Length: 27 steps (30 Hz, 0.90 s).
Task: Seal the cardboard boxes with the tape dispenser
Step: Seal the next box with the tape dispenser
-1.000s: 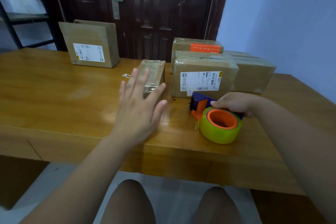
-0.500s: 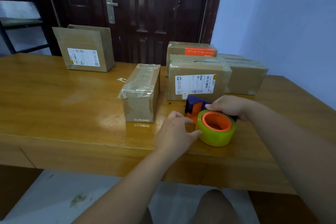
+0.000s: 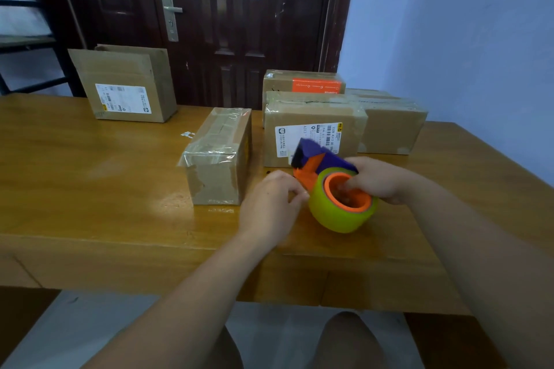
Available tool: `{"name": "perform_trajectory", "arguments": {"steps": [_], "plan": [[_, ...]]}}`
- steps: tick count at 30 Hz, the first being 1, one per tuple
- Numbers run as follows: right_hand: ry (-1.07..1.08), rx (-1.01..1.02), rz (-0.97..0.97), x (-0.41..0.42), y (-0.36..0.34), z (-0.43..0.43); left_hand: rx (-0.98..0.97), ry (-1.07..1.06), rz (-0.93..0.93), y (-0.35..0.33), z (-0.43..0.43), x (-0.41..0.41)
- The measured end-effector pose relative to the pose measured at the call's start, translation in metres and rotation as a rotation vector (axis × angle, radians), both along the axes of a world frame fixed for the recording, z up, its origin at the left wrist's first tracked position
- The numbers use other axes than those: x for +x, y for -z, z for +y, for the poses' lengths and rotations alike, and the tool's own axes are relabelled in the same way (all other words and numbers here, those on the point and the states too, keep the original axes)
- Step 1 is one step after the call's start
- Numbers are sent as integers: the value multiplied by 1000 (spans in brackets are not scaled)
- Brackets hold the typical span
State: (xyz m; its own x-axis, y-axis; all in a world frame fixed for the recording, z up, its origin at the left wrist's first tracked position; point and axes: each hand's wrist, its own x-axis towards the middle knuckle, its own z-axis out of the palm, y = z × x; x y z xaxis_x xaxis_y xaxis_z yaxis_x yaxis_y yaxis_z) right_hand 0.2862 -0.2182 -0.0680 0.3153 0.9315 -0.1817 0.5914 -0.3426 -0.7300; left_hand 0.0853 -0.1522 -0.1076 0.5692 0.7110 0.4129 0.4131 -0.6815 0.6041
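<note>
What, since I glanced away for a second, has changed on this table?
The left hand moved right, from the small taped box to the tape dispenser. The right hand hooked fingers into its core and tilted it up. The other boxes stayed put.

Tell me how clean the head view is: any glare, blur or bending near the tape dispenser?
Head view: a bright glare patch sits on the table beside the small taped box, whose clear tape glints; the left hand is smeared by motion; the tape dispenser in the right hand reads sharp; the wide lens bows the table edges.
</note>
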Motion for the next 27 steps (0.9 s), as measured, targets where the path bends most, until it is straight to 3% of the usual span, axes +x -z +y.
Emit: {"name": "perform_trajectory", "arguments": {"steps": [4,10,16,18,22,27], "plan": [[-16,222,212,-3,-2,-4,251,-29,72,-24,5,-11],[-84,303,171,-5,-9,-14,384,-73,80,-65,19,-28],[91,518,526,-8,-11,-18,592,-86,69,-81,17,-39],[95,495,485,-10,-14,-17,656,-87,54,-84,19,-42],[12,395,224,-14,-27,-15,683,-75,47,-92,31,-47],[-48,352,229,-12,-37,-15,650,-27,40,-106,51,-51]]}}
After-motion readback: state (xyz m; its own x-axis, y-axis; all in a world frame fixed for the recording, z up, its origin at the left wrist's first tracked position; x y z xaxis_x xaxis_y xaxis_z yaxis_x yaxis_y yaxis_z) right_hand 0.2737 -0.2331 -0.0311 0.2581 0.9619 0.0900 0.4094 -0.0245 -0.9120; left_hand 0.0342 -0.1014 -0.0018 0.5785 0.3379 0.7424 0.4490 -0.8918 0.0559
